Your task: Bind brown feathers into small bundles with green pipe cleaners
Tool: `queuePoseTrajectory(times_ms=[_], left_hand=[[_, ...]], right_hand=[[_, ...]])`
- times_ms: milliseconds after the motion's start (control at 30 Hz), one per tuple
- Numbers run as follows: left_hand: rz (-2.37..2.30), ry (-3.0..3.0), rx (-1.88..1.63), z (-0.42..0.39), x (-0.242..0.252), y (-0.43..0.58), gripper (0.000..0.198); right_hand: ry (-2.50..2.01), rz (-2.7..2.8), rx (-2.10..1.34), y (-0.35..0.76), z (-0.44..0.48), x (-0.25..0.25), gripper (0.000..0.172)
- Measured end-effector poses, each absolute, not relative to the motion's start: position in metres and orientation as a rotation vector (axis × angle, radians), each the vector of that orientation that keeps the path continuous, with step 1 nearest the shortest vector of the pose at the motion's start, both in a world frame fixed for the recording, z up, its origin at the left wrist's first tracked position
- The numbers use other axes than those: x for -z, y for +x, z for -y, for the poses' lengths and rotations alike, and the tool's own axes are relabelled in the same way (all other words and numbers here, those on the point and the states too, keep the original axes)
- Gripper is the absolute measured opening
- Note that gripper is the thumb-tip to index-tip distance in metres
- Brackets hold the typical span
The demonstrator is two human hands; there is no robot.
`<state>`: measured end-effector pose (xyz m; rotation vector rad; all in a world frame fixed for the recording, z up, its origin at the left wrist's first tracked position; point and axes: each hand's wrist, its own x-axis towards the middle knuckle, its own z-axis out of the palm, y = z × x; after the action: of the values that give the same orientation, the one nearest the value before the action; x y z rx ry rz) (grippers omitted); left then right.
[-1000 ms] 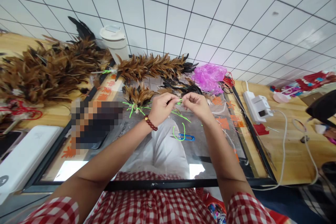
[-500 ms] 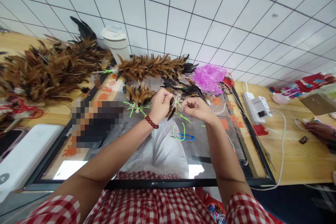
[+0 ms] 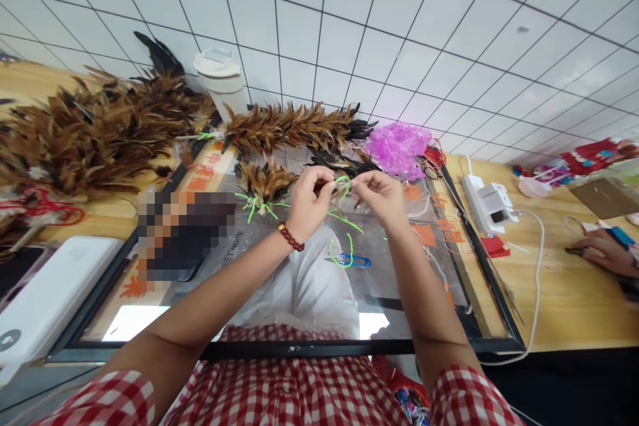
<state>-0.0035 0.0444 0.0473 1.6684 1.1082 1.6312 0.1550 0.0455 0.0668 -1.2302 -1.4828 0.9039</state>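
A bright green string (image 3: 342, 181) arches between my two hands above the glass panel. My left hand (image 3: 310, 198), with a beaded bracelet at the wrist, pinches one end of it. The other end is pinched in the fingertips of my right hand (image 3: 380, 196). Dark feathers (image 3: 344, 161) lie just behind the fingers, partly hidden by them. To the left sits a small tuft of brown feathers (image 3: 264, 181) with green strings spread at its base. Blue thread snips (image 3: 355, 260) lie nearer me, a curved piece of green string across them.
A long brown feather strand (image 3: 294, 128), a white tumbler (image 3: 219, 80) and a pink plastic bag (image 3: 399, 148) line the wall. A feather heap (image 3: 100, 126) spreads at left. A power strip (image 3: 482, 205) stands right; beyond it rests another person's hand (image 3: 606, 251).
My right hand has moved slightly up and left, nearer my left hand. A green string now loops between my fingertips. The other person's hand has come further into view.
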Motion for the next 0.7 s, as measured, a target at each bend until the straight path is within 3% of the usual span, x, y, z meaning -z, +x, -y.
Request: queuePoseTrajectory(times_ms=[100,333,467,700], left_hand=[[-0.825,2.033,-1.826,-0.023,-0.07,-0.004,0.006],[-0.143,2.579,-1.783,0.04,-0.096,0.013,0.011],[-0.127,2.657,-1.749,0.049,-0.097,0.016,0.012],[-0.307,2.767,-1.617,0.029,-0.089,0.007,0.018]], right_hand=[[-1.234,1.553,-0.5,0.152,-0.042,-0.065,0.022],[-0.901,2.404,0.253,0.097,-0.035,-0.042,0.02],[-0.954,2.721,0.281,0.056,-0.028,-0.032,0.026],[-1.113,2.778,-0.059,0.044,-0.025,-0.03,0.024]])
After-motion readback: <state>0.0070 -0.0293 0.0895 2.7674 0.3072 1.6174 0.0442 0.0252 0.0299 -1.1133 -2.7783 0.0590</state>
